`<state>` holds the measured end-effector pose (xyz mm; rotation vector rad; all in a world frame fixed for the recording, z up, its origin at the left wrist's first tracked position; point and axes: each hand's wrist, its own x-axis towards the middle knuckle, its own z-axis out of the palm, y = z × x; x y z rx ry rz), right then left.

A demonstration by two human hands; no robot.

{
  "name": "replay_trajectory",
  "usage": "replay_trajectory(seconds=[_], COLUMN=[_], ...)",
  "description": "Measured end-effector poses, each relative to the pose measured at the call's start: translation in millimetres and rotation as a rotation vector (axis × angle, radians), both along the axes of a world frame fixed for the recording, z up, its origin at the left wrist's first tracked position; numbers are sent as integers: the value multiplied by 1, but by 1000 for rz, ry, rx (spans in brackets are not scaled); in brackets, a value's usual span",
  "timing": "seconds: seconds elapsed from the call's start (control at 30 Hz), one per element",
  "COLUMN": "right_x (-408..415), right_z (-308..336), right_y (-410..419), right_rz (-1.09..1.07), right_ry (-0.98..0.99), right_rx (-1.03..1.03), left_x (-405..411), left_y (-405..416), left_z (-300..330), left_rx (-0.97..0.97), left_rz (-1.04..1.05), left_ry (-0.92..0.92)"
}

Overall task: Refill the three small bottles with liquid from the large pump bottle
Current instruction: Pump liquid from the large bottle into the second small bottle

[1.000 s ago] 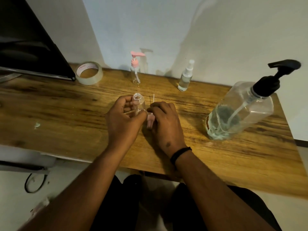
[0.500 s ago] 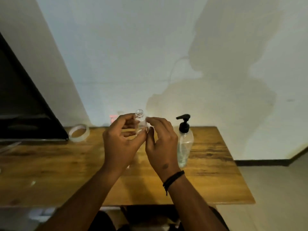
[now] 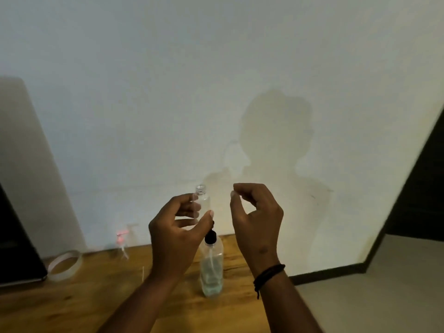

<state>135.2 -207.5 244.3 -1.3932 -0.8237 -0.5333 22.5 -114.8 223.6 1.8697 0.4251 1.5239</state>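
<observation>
Only the head view serves, so everything comes from it. Raised in front of the wall, the small clear plastic bottle (image 3: pixel 202 200) stands upright with its threaded neck uncapped, held in the left hand (image 3: pixel 176 233). Its fingers curl round the far side and the thumb presses the near wall. It looks empty, so probably very light, thin-walled and easy to squeeze or tip; the mid-body grip seems sound, leaving the mouth free. The right hand (image 3: pixel 255 218) hovers just beside it, apart from the bottle, fingers loosely curled with thumb and forefinger nearly meeting; whether they pinch anything I cannot tell. Below, the large clear pump bottle with a black pump head (image 3: pixel 212 267) stands on the wooden table (image 3: pixel 96 296), partly filled, likely heavier and steadier. A small pink-topped pump bottle (image 3: pixel 122 242) and a tape roll (image 3: pixel 64 265) sit further left.
</observation>
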Motion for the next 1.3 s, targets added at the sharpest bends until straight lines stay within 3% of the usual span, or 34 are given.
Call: replay_trajectory(seconds=[0.27,0.53,1.3], right_x=[-6,0,-3], right_z=[-100,-142,-146], right_y=[63,81,91], right_rz=[73,24,106], right_ry=[201,21,17], right_rx=[-42,38,89], left_x=[-4,-5,13], left_y=[30,64,66], left_z=[-106,-161,-149], left_rx=[-78,-123,37], left_rz=[100,107,6], left_ry=[19,81,129])
